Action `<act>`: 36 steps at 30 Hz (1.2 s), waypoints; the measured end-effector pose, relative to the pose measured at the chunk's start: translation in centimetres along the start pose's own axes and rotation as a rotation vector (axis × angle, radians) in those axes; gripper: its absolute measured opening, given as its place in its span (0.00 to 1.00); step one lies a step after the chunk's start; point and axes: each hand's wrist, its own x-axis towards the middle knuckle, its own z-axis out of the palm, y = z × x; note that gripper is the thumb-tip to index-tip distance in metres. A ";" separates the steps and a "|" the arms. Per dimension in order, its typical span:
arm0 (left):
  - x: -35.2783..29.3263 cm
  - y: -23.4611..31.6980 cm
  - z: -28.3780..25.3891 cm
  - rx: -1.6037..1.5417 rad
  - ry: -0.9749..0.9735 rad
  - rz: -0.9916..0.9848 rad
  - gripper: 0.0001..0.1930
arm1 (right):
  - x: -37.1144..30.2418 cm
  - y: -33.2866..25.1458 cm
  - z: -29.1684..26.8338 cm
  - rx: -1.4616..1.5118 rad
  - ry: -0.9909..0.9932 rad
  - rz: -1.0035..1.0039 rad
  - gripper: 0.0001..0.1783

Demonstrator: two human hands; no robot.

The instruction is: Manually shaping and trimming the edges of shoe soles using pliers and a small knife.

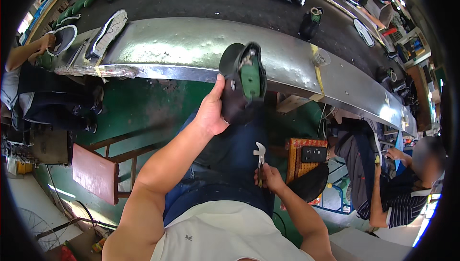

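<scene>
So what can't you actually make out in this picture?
All in the head view:
- Most fingers of the left hand: hidden behind the shoe.
- The shoe's underside: turned away, hidden by the shoe itself.
- Part of the handle of the hammer: covered by the right hand.
- The outer side of the fan: lost at the dark picture rim.
- Details of the far-right shoes: too small and dark.

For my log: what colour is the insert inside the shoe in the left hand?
The insert is green, showing best in the head view.
</scene>
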 end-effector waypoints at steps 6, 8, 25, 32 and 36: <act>1.6 1.5 1.3 0.004 -0.047 0.017 0.38 | -0.5 -0.1 0.1 -0.056 0.012 0.038 0.32; 2.0 1.8 1.6 -0.003 -0.036 0.008 0.38 | -0.5 -0.2 0.0 -0.140 0.018 0.002 0.30; 7.6 4.2 2.3 0.114 0.037 0.109 0.34 | 11.2 -30.5 -8.3 -1.337 1.127 -0.982 0.24; 19.3 7.0 6.4 0.292 -0.091 0.020 0.33 | 12.6 -30.0 -10.0 -1.192 1.058 -0.954 0.27; 29.4 8.6 10.4 0.626 0.131 0.132 0.40 | 12.2 -30.2 -10.1 -1.154 1.011 -0.959 0.26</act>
